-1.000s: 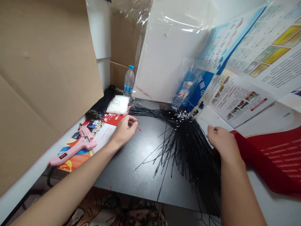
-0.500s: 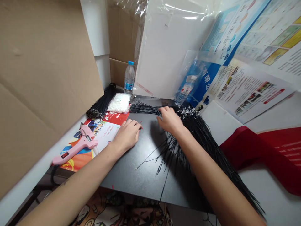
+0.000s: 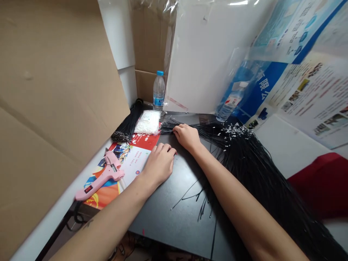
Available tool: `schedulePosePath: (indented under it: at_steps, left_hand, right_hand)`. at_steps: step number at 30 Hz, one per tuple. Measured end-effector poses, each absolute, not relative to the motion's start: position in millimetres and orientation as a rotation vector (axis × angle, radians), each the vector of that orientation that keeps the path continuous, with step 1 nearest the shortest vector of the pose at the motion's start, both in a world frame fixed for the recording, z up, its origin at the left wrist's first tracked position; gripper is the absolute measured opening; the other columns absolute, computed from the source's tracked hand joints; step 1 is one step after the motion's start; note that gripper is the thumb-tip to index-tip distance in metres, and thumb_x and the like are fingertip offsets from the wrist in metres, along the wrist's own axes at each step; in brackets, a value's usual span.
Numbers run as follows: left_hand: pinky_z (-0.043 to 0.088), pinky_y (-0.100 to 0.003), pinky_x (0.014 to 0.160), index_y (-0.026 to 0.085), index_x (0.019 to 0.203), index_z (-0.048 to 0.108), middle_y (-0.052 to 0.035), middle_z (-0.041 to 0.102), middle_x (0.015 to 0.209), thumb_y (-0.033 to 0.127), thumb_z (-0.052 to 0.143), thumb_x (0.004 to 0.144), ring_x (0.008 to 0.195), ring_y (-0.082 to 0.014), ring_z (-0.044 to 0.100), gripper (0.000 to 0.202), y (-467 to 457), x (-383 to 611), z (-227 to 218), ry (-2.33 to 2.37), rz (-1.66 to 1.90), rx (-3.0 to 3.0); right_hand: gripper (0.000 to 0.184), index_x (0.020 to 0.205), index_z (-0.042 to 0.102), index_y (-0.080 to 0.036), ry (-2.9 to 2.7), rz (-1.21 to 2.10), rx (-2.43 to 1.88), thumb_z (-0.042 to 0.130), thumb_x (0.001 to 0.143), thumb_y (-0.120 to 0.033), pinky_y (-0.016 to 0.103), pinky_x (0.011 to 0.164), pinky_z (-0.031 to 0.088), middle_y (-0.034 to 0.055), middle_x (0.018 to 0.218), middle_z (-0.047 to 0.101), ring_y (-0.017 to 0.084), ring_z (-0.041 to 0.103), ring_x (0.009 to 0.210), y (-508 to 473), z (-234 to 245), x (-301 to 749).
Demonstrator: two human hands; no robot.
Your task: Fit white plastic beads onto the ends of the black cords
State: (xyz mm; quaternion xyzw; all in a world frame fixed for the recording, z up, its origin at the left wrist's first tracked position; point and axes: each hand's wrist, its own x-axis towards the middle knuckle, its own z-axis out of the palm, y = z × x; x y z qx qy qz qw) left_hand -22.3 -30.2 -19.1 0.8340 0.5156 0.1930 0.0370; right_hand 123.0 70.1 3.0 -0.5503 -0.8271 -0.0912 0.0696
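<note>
Black tabletop (image 3: 174, 221): right hand (image 3: 186, 137) on black strands (image 3: 250, 170), grip unclear; left hand (image 3: 159, 164) flat, empty, just beside.

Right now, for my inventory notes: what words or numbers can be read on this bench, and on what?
"限公": white on the blue band of the paper poster.
Too small: blue label on the clear plastic water bottle, pink glue gun's print, red-and-white booklet's print.
</note>
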Motion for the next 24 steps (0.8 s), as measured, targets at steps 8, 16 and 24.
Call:
schedulePosePath:
  at_steps: [8,16,24]
  left_hand:
    - [0.048,-0.046,0.093,0.016,0.110,0.068,-0.0161,0.066,0.113,0.017,0.047,0.093,0.108,-0.0322,0.056,0.026,-29.3,-27.1,-9.6,1.673,0.567,2.500]
    - [0.052,-0.039,0.067,0.019,0.084,0.069,-0.0157,0.067,0.082,0.005,0.054,0.076,0.080,-0.0322,0.063,0.022,3.2,-89.6,4.6,2.242,0.460,2.460]
    - [0.051,-0.036,0.066,0.022,0.079,0.076,-0.0154,0.073,0.081,0.010,0.063,0.070,0.076,-0.0316,0.069,0.020,33.1,-96.3,12.2,2.238,0.302,2.268]
  right_hand:
    - [0.037,0.119,0.071,-0.023,-2.333,-0.316,-1.662,0.037,0.104,-0.025,0.027,0.072,0.041,0.0085,0.116,0.074,0.021,0.066,0.106,70.0,3.6,128.4]
    - [0.039,0.124,0.069,-0.024,-2.335,-0.235,-1.671,0.036,0.103,-0.024,0.029,0.076,0.044,0.0092,0.117,0.074,0.022,0.069,0.101,73.6,5.2,128.2]
    - [0.037,0.119,0.070,-0.024,-2.298,-0.138,-1.600,0.039,0.100,-0.017,0.027,0.073,0.044,0.0074,0.122,0.073,0.021,0.069,0.101,65.3,4.3,123.2]
